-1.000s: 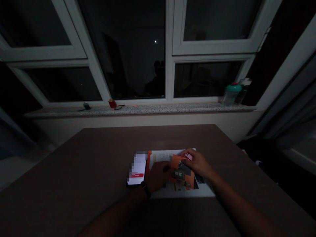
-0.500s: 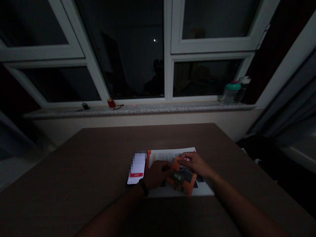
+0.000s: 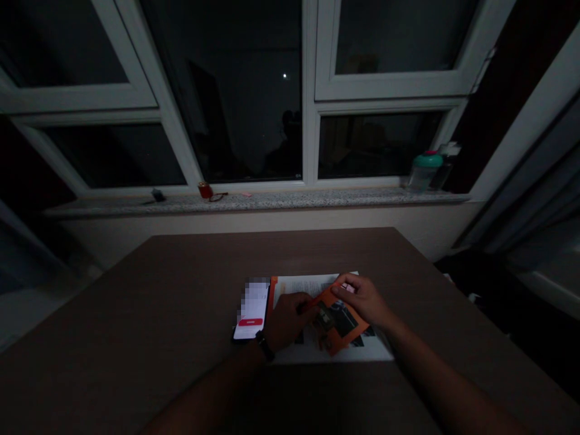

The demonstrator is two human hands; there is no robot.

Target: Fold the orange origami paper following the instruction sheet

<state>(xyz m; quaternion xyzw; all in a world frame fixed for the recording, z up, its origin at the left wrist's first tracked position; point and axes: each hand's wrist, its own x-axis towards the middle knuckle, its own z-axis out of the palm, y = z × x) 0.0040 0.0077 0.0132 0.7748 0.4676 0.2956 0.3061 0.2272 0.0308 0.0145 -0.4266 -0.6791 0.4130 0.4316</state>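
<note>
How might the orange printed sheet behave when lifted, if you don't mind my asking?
The orange printed sheet looks thin, so it is probably light. Its edge between the left hand and right hand seems turned up, suggesting it would flex. Its broadly flat shape makes rolling unlikely.

On the table (image 3: 181, 284): smartphone (image 3: 251, 330) at left, printed sheet (image 3: 374, 351) just to its right, card (image 3: 348, 331) over the sheet, between left hand (image 3: 287, 320) and right hand (image 3: 365, 300). Behind the table: windowsill (image 3: 281, 200) below the window (image 3: 310, 90), container (image 3: 205, 191) left of centre, bottle (image 3: 423, 172) near the right end.
</note>
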